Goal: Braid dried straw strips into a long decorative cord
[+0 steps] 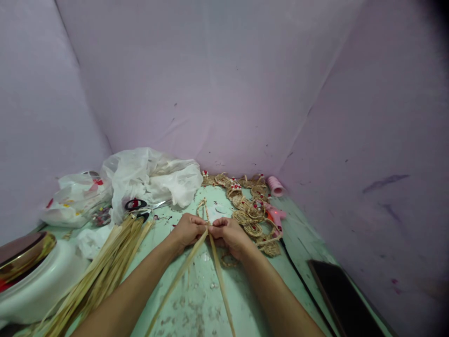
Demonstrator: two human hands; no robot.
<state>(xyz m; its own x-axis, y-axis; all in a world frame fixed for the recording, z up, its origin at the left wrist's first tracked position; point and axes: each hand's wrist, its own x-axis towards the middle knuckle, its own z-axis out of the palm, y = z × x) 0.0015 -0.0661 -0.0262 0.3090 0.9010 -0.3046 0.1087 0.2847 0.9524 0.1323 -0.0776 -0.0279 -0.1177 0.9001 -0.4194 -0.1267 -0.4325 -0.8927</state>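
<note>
My left hand (191,229) and my right hand (229,234) meet over the middle of the table, fingers pinched close together. Between them they grip a braid of dried plant fibre (206,213), whose thin plaited end loops up beyond my fingertips. Two loose flat strips run from the pinch toward me: a left strip (180,271) slanting down left and a right strip (219,276) slanting down right. A small braided ring (229,260) lies partly under my right hand. The exact crossing of the strips is hidden by my fingers.
Left are a bundle of dried strips (108,262), scissors (143,208), plastic bags (150,173) and a white container (45,281). Coiled braided pieces with red and white beads (250,210), a pink glue gun (277,215), its black cord (305,281), a pink spool (276,186) and a dark phone-like slab (343,299) lie right.
</note>
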